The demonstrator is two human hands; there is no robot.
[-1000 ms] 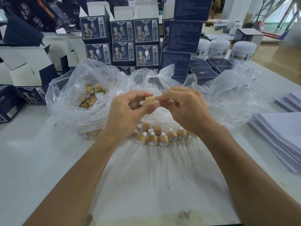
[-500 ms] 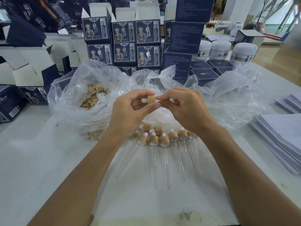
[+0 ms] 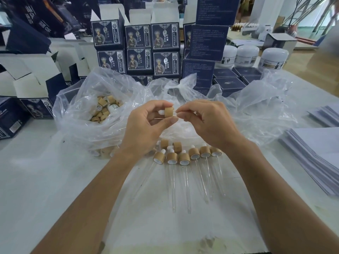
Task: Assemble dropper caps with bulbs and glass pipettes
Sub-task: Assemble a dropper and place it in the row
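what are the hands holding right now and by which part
The left hand pinches a tan wooden dropper cap with white rubber bulb by the cap's sides. The right hand pinches something thin at the cap's open end; it cannot be told what.

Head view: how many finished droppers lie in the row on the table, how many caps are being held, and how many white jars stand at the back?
Finished droppers, tan wooden cap with clear glass pipette, in the row: 6
Tan wooden dropper cap held in the left hand: 1
White round jars at the back right: 3
Total: 10
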